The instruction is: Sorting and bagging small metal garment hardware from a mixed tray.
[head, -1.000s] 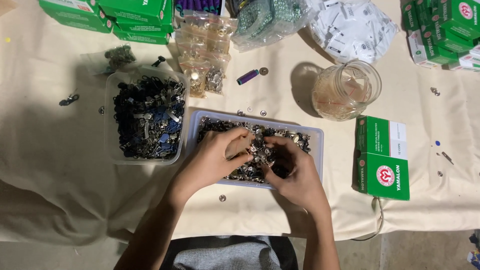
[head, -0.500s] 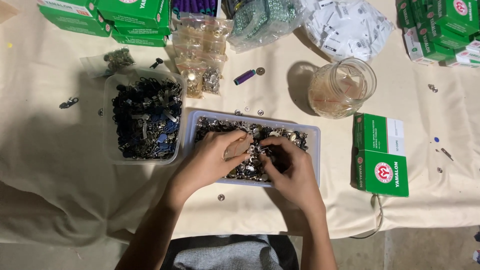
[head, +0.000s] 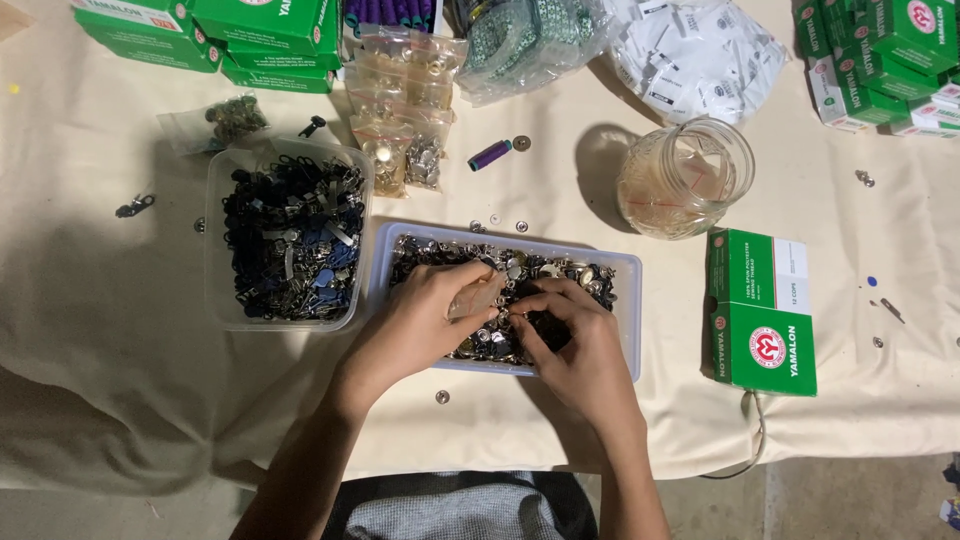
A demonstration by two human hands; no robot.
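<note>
A clear shallow tray [head: 628, 300] in front of me is full of small metal buttons and snaps [head: 560, 272]. Both hands are inside it. My left hand [head: 420, 320] pinches a small clear plastic bag [head: 478, 296] between thumb and fingers above the buttons. My right hand [head: 580, 340] is curled with its fingertips down in the pile beside the bag; whether it grips any pieces is hidden by the fingers.
A clear tub [head: 215, 250] of dark zipper pulls stands left of the tray. A glass jar [head: 685, 180] and a green box [head: 760, 310] stand to the right. Small packets of fasteners [head: 400, 110], green boxes [head: 240, 30] and loose snaps [head: 441, 397] lie on the cream cloth.
Both hands keep working in the tray, fingers shifting slightly. The small clear bag now shows in the left hand's fingers.
</note>
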